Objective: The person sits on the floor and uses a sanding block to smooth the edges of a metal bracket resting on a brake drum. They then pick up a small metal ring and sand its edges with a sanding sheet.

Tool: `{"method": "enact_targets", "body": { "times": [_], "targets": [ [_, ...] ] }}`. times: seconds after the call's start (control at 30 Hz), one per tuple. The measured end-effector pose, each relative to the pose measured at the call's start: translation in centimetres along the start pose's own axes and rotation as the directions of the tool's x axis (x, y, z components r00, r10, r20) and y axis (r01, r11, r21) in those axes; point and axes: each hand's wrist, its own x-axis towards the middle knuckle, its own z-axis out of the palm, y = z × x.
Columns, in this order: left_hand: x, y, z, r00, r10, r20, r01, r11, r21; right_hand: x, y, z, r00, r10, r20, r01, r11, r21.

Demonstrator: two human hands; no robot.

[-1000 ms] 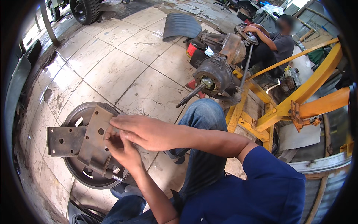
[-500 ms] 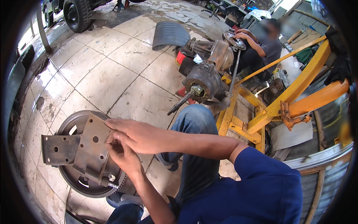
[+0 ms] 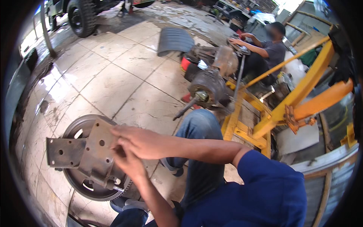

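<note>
A brown steel bracket plate (image 3: pixel 99 145) with several holes lies over a toothed flywheel (image 3: pixel 75 178) on the tiled floor. At its right edge my right hand (image 3: pixel 143 142), coming across from the right, closes over the fingertips of my left hand (image 3: pixel 130 164). The left fingers are pinched together, slightly smeared by motion. Whatever sits between the two hands is hidden. A second, darker flat plate (image 3: pixel 68 151) with holes juts out to the left from under the bracket. From the bracket's lower end sticks a shiny metal rod end (image 3: pixel 118 188), below my hands.
Ahead stands a greasy axle housing (image 3: pixel 211 87) with a protruding shaft beside a yellow metal stand (image 3: pixel 261 130). Further back a person (image 3: pixel 264 53) handles a round part. A curved dark sheet (image 3: pixel 176 41) lies on the floor; a vehicle wheel (image 3: pixel 79 19) shows far left.
The whole view has shifted a little, with the scene now slightly further right. My right fingers have curled more around the left fingertips. The bracket and flywheel keep their arrangement.
</note>
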Motion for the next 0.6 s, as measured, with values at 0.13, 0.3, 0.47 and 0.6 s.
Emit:
{"method": "enact_targets", "body": {
  "times": [0.13,0.3,0.47,0.6],
  "targets": [
    [-1.1,-1.2,1.2,0.981,0.177,0.084,-0.177,0.984,-0.006,0.7,-2.8,-2.3,0.963,0.239,0.123,-0.26,0.943,0.206],
    [-0.1,0.5,0.6,1.0,0.023,-0.012,-0.023,0.998,-0.057,-0.4,0.0,0.0,0.999,-0.041,-0.016,0.041,0.999,-0.024],
    [-1.0,-0.2,1.7,0.984,0.154,0.085,-0.148,0.986,-0.079,0.4,-2.0,-2.0,0.973,0.221,0.059,-0.228,0.959,0.166],
    [-0.5,1.0,0.9,0.999,-0.03,-0.039,0.027,0.995,-0.092,-1.3,0.5,0.1,0.976,-0.189,-0.108,0.174,0.976,-0.131]
  ]
}}
